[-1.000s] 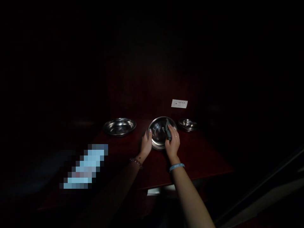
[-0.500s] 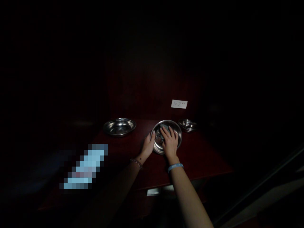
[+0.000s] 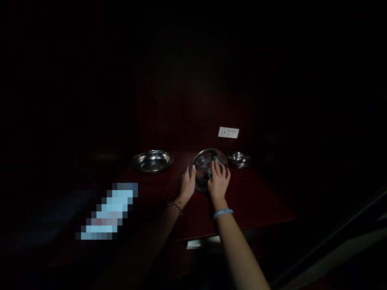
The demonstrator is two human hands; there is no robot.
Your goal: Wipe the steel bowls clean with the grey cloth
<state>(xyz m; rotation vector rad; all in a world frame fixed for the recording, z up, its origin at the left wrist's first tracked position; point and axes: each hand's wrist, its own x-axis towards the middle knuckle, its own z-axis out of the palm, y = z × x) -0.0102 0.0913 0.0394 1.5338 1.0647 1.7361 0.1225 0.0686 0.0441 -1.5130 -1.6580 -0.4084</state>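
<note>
A shiny steel bowl is tilted toward me above the dark red table. My left hand grips its left rim, thumb on the inside and fingers behind. Inside the bowl, at its right side, my right hand presses a crumpled grey-green cloth against the metal. Much of that cloth is hidden under the fingers. A beaded bracelet is on my left wrist and a light blue band on my right.
To the left on the table rests a wide steel dish. Smaller steel bowls, apparently stacked, stand at the right. A white socket plate is on the back panel. A pixelated bright patch lies at the left front. Surroundings are very dark.
The bowl has tipped and shifted slightly up and left. My right hand has slid the cloth from the bowl's middle toward its right side. My left hand keeps its hold.
</note>
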